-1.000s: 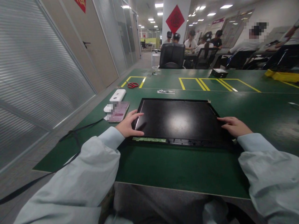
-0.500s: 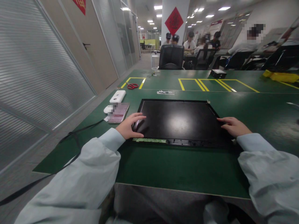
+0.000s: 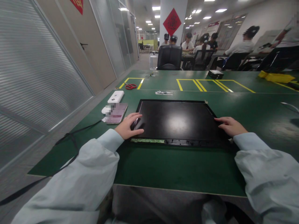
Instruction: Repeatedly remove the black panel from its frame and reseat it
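A black flat screen panel (image 3: 177, 118) lies face up on the green table (image 3: 177, 168). A green circuit strip (image 3: 148, 141) shows along its near edge, at the left. At the panel's left edge, my left hand (image 3: 128, 126) rests with thumb and fingers spread apart over the border. My right hand (image 3: 231, 126) is at the right edge, its index finger and thumb closed about the frame. The undersides of both hands are hidden.
Left of the panel are a phone (image 3: 118, 113) and a white device (image 3: 116, 96). Beyond lie red-handled scissors (image 3: 131, 86), small pieces in a clear bag (image 3: 163, 92), a black box (image 3: 215, 74) and a yellow item (image 3: 277, 76). Several people sit farther back.
The view has shifted slightly. My left thumb has moved a little up the panel, and its fingertips have drawn back toward the left edge. My right hand stays at the right edge.
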Demonstrator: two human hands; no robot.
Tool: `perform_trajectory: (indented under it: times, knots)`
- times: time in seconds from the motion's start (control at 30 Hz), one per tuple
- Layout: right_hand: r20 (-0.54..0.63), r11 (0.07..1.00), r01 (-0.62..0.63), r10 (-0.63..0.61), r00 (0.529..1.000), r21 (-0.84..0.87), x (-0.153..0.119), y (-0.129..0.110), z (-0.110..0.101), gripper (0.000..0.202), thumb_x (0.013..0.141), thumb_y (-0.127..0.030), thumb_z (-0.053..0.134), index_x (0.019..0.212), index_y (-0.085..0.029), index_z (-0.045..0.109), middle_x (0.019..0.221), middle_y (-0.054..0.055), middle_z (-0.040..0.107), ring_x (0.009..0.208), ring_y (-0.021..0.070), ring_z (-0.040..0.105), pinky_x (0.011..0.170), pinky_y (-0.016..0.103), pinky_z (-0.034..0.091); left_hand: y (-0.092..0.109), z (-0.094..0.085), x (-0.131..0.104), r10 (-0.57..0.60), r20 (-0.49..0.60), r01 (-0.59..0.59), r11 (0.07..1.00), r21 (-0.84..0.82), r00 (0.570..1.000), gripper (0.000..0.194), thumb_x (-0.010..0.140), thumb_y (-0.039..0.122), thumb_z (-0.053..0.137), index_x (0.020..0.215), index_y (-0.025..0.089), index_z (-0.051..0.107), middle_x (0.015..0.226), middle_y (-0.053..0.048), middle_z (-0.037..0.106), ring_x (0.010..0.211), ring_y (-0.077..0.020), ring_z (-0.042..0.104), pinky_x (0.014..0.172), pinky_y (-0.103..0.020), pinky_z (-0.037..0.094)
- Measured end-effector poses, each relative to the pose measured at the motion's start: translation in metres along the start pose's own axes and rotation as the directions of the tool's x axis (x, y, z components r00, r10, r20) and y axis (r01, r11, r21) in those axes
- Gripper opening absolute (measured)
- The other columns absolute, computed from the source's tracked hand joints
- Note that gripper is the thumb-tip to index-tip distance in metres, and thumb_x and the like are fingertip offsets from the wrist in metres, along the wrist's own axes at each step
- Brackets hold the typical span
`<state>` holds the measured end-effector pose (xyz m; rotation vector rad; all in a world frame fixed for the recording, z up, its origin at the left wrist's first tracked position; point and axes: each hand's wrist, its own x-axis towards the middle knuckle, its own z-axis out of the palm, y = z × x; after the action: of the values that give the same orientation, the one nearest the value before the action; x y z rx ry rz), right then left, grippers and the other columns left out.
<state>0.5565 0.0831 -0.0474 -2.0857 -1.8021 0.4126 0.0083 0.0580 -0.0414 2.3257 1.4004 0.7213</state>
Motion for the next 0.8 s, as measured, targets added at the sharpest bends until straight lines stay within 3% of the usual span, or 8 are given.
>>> perform_trajectory:
  times: [0.2,0.43,0.6,0.8]
  knots:
    - [-0.03,0.999,0.029,-0.028,0.999,0.027,0.003,0.003,0.002,0.044,0.075,-0.02,0.061,0.115,-0.019,0.081,0.124,0.013,0.068,0.107,0.0269,0.068,0.103,0.039,0.053,-0.012,0.003,0.006,-0.129,-0.08,0.137,0.986,0.1,0.988,0.059,0.094,0.049,0.054,0.14,0.015,0.061,0.152,-0.021,0.055,0.145,-0.037,0.05,0.123,-0.058,0.037]
    - [-0.084,0.998,0.057,-0.054,0.995,0.029,0.002,0.003,0.005,0.038,0.075,-0.02,0.061,0.106,-0.022,0.083,0.115,0.01,0.073,0.104,0.0243,0.071,0.103,0.039,0.055,-0.016,0.003,0.008,-0.105,-0.07,0.113,0.987,0.113,0.992,0.048,0.09,0.041,0.052,0.129,0.019,0.07,0.14,-0.018,0.07,0.134,-0.0374,0.062,0.117,-0.059,0.045]
    - [-0.116,0.995,0.087,-0.081,0.99,0.044,-0.002,-0.002,0.004,0.033,0.08,-0.022,0.058,0.101,-0.026,0.084,0.105,0.006,0.076,0.098,0.0228,0.072,0.099,0.039,0.058,-0.01,-0.002,0.007,-0.109,-0.094,0.114,0.992,0.06,0.99,0.055,0.076,0.027,0.056,0.13,0.022,0.07,0.131,-0.012,0.075,0.126,-0.0349,0.068,0.112,-0.055,0.052]
    - [-0.017,0.999,-0.024,0.025,1.0,0.045,-0.005,-0.006,-0.001,0.044,0.077,-0.018,0.056,0.111,-0.019,0.084,0.088,0.006,0.075,0.078,0.0215,0.071,0.079,0.034,0.058,-0.009,-0.006,0.007,-0.227,-0.096,0.232,0.971,0.056,0.969,0.064,0.068,0.028,0.058,0.13,0.019,0.07,0.118,-0.012,0.072,0.116,-0.0348,0.071,0.107,-0.053,0.055]
